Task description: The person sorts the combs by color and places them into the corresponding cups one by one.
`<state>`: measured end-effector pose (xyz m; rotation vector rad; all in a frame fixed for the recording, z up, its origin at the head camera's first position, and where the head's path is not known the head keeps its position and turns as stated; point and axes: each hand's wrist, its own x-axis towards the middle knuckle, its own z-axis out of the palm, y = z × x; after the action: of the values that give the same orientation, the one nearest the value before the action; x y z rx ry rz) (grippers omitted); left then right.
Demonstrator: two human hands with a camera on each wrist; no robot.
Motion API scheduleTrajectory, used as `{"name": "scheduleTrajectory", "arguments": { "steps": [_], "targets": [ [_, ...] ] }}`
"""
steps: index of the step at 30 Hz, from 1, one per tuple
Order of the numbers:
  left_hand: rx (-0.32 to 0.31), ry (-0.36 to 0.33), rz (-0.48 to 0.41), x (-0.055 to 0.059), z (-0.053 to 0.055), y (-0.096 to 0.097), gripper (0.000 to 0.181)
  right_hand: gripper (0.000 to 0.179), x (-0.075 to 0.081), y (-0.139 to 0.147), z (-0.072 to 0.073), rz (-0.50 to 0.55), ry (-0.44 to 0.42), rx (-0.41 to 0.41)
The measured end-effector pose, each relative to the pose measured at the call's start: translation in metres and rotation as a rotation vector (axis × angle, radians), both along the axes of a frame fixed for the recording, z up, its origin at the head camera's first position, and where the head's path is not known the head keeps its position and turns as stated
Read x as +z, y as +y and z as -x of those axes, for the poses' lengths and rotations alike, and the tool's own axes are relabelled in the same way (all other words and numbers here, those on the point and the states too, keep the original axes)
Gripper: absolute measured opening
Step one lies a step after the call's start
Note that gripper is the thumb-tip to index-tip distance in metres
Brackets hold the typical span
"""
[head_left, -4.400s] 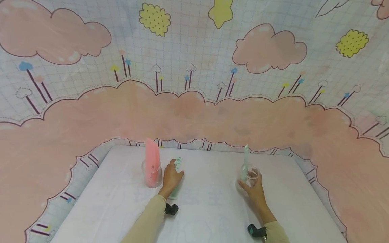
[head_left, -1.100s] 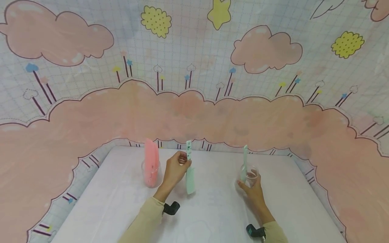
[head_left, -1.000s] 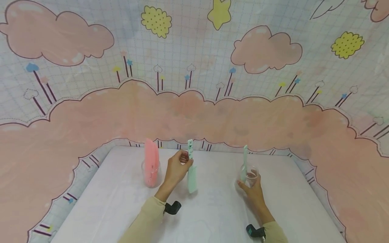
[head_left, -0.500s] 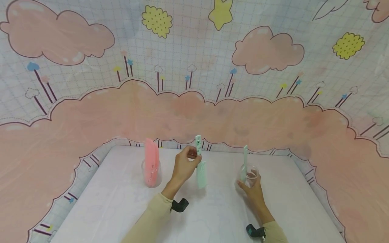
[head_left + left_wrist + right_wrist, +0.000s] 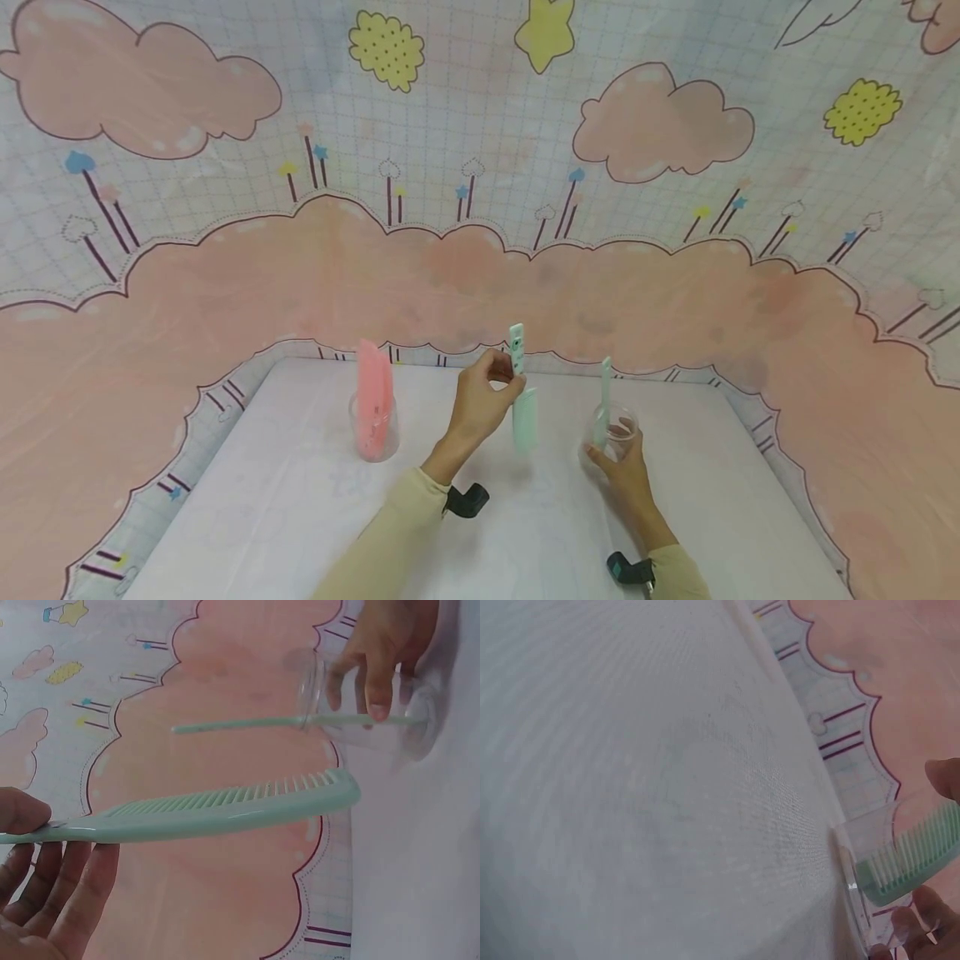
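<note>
My left hand (image 5: 486, 398) pinches a mint-green comb (image 5: 525, 421) by its patterned handle, thumb on one side and fingers on the other. Handle up and teeth down, the comb hangs above the table, left of the clear jar. In the left wrist view this comb (image 5: 232, 814) spans the middle. My right hand (image 5: 628, 471) holds the clear jar (image 5: 624, 412) around its side, and the jar stands on the table. A second mint-green comb (image 5: 604, 400) leans upright inside it; the right wrist view shows that comb's teeth (image 5: 915, 855) through the jar wall.
Another clear jar (image 5: 386, 450) stands on the left of the white table (image 5: 300, 517), with pink combs or similar flat pink pieces (image 5: 373, 400) upright in it. A cloud-printed cloth backdrop (image 5: 480, 283) rises behind the table's far edge.
My left hand has taken the mint-green comb up from the table beside the pink pieces, turned it upright and carried it right toward the jar. The right hand stays at its jar.
</note>
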<state>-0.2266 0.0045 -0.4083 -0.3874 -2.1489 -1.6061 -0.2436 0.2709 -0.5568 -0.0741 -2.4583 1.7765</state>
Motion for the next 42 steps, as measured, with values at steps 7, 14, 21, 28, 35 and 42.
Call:
{"name": "scheduleTrajectory", "arguments": {
  "steps": [7,14,21,28,35,42],
  "targets": [
    [-0.034,0.011,-0.012,0.009,0.000,0.015,0.014,0.090,0.002,0.000,-0.001,-0.001,0.001,-0.003],
    [-0.060,0.025,-0.023,0.013,0.005,0.032,0.015,0.090,0.002,0.001,-0.001,-0.010,-0.006,-0.008],
    [-0.065,0.025,-0.025,0.010,0.009,0.046,0.014,0.088,0.002,0.000,-0.003,-0.033,-0.002,-0.014],
    [-0.078,0.002,-0.035,0.006,0.007,0.055,0.015,0.091,-0.001,-0.001,-0.006,-0.026,-0.024,-0.026],
    [-0.062,0.011,-0.042,0.008,0.009,0.063,0.015,0.094,-0.001,0.000,-0.006,-0.027,-0.014,-0.024],
    [-0.065,-0.003,-0.063,0.010,0.012,0.070,0.014,0.095,0.000,0.001,-0.006,-0.027,-0.031,-0.016]
  ]
}}
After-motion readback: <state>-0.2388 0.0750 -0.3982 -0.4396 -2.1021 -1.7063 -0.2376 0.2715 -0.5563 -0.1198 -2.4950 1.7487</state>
